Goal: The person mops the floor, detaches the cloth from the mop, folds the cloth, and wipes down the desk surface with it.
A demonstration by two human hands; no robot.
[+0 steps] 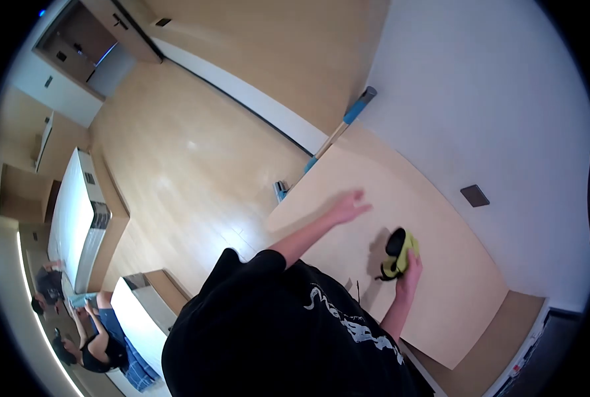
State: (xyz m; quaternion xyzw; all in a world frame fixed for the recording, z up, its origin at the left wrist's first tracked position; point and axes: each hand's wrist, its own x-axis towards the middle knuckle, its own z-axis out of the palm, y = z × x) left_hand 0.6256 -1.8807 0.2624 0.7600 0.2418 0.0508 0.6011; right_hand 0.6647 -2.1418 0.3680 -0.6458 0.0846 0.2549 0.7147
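My right hand [411, 267] is wrapped round a yellow-green and black object [401, 246], whose exact kind I cannot make out. A dark rounded part shows at its far end and a black loop-like part at its lower left. This object is held over the pale wooden tabletop [441, 291]. Over the table's left part, my left hand [351, 206] is stretched out, slightly blurred, with fingers apart and nothing in it.
A long-handled mop or squeegee with blue parts [356, 109] leans in the corner behind the table. A dark socket plate [474, 195] is on the wall. At left are a mattress on a bed base [86, 218], a second mattress [136, 324] and two people [99, 347].
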